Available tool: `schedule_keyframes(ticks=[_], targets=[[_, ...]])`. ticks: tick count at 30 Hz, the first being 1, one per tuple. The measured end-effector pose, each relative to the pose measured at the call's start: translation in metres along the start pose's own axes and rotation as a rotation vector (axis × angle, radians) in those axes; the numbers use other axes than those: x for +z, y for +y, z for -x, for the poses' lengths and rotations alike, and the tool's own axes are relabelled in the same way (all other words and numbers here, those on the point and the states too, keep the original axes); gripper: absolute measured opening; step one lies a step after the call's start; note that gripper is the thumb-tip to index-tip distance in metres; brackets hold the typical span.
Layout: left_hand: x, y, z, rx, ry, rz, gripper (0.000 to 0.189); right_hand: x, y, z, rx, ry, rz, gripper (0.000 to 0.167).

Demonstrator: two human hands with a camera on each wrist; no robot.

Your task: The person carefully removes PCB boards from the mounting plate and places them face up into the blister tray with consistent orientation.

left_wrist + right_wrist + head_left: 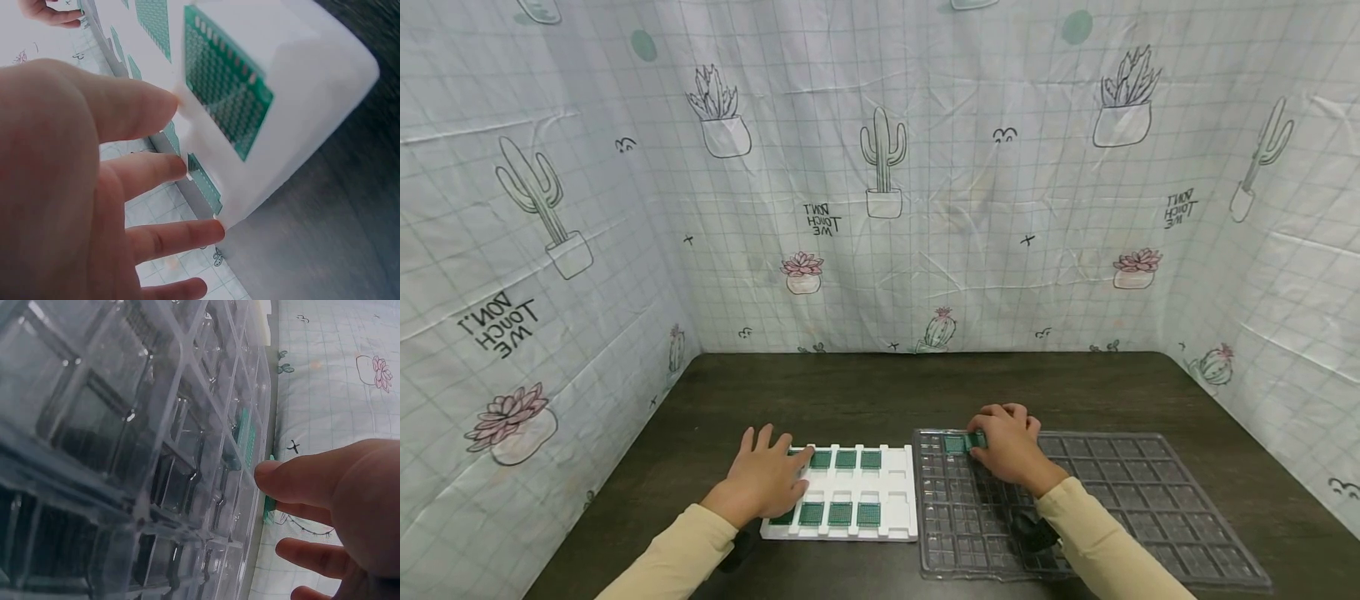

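My left hand [763, 479] lies over the left end of a white tray [842, 483], its fingers spread and its fingertips at the rim. Small green perforated circuit boards [846, 459] sit in two rows of slots there; one board [225, 87] shows close up beside the thumb in the left wrist view. Over the back left of a clear plastic compartment tray [1112, 467], my right hand [1011, 446] pinches a green circuit board [269, 509] between thumb and fingers, which partly hide it. Just left of it, another green board [954, 444] sits in a back-row compartment.
Both trays stand side by side on a dark wood table [850, 392]. A cloth with cactus drawings [962, 208] hangs behind and along both sides. A dark band [1033, 533] circles my right wrist, above the clear tray.
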State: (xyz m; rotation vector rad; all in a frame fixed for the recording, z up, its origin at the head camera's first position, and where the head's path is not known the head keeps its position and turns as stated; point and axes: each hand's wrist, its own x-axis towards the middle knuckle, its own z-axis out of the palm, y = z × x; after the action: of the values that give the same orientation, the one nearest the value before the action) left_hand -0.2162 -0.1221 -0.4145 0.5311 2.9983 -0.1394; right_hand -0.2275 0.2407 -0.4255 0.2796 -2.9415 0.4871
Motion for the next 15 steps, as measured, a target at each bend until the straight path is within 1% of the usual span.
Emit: schedule_keyframes(ticks=[8,15], targets=[[-0.0008,-0.0012,0.0017,0.011,0.0,0.006,0.049,0.0037,0.0034,-0.0008,0.025,0.017,0.018,0.024],[-0.0009,-0.0004,0.0016,0.008,0.006,0.007,0.05,0.0053,0.0052,-0.0004,0.036,0.024,0.02,0.024]])
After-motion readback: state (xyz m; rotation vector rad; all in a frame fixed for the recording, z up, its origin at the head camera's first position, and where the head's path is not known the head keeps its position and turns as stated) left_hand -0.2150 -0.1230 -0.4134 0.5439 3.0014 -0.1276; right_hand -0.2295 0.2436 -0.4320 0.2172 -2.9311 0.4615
